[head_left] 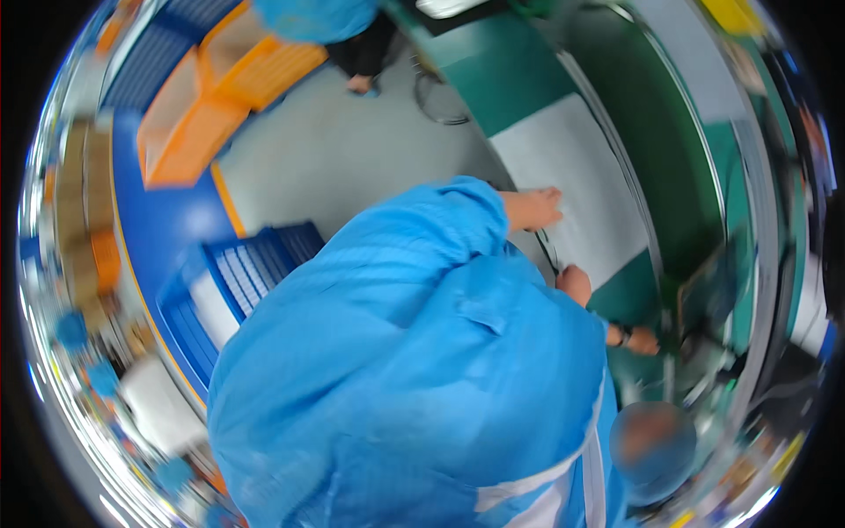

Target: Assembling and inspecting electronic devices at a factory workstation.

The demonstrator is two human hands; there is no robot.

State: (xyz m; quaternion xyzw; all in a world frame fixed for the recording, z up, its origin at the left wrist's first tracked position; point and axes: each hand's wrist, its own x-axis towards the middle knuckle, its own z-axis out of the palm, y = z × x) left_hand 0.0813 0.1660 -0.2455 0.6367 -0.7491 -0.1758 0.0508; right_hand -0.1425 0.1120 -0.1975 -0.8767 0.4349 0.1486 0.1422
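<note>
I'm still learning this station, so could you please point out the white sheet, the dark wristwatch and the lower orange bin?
White sheet [568,163]: head view, on its bare upper surface.
Dark wristwatch [625,335]: head view, on its blurred middle.
Lower orange bin [204,136]: head view, on its side wall.

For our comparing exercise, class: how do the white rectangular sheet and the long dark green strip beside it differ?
Colour: the white rectangular sheet is pale; the long green strip is dark. Length: the strip runs farther than the sheet. Position: the person's bare left hand is over the sheet; the strip lies farther right. Both look flat.
</note>
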